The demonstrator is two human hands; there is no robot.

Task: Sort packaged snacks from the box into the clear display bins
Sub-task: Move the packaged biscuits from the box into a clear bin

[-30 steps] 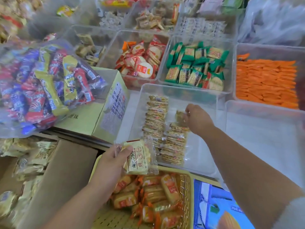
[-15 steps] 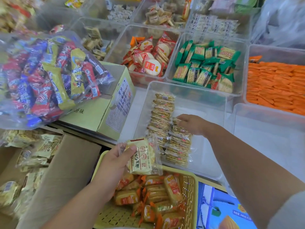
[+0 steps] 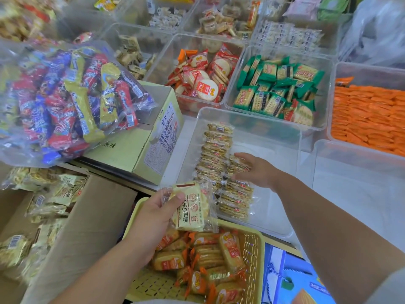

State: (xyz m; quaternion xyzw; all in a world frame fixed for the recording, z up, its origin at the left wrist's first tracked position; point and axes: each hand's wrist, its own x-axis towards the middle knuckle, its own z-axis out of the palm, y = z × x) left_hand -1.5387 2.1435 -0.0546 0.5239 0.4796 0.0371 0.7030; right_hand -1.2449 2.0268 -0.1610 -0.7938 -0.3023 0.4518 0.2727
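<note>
Snack packets (image 3: 215, 154) of one kind stand on edge in two rows along the left side of the nearest clear bin (image 3: 274, 132). Right hand (image 3: 256, 170), fingers extended and flat, presses against the far end of the shorter second row (image 3: 235, 198). Left hand (image 3: 151, 224) grips pale-yellow packets (image 3: 192, 209) just in front of the bin, above a yellow basket (image 3: 252, 240); the open cardboard box (image 3: 83, 227) lies at lower left. Judged best practice: brace the row upright, then feed the held packets in on edge, labels aligned, tight against their neighbours.
</note>
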